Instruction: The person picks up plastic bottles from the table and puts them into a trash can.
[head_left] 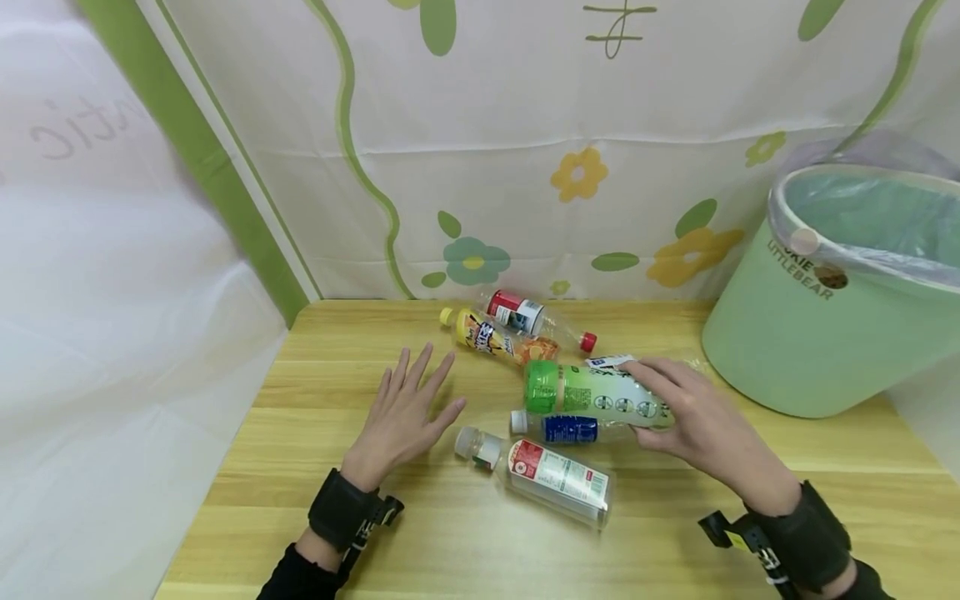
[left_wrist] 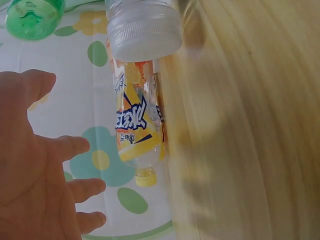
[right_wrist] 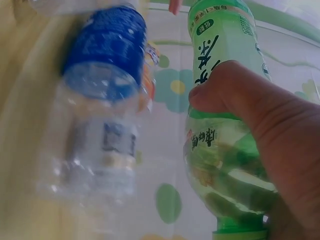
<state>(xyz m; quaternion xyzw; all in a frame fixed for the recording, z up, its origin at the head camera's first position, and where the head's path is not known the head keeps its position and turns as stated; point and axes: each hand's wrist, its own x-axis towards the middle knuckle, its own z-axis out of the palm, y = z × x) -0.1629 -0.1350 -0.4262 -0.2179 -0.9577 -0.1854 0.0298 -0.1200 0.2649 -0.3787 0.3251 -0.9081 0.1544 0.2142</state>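
Observation:
My right hand (head_left: pixel 697 425) grips a green-labelled tea bottle (head_left: pixel 581 392), thumb across its label in the right wrist view and the green cap toward the wrist. The bottle overlaps a clear bottle with a blue label (head_left: pixel 570 429) in the head view. With fingers spread, my left hand (head_left: pixel 405 421) holds nothing, left of the bottles. Nearest to it lies a clear bottle with a red and white label (head_left: pixel 558 475), on its side. Farther back lie an orange drink bottle with a yellow cap (head_left: pixel 487 335) and a red-capped bottle (head_left: pixel 531 317).
A light green trash bin (head_left: pixel 817 333) lined with a clear bag stands at the right of the wooden table (head_left: pixel 300 467). Behind the table hangs a white flowered cloth (head_left: pixel 510 192). A white-labelled clear bottle (right_wrist: pixel 102 150) lies beyond the tea bottle.

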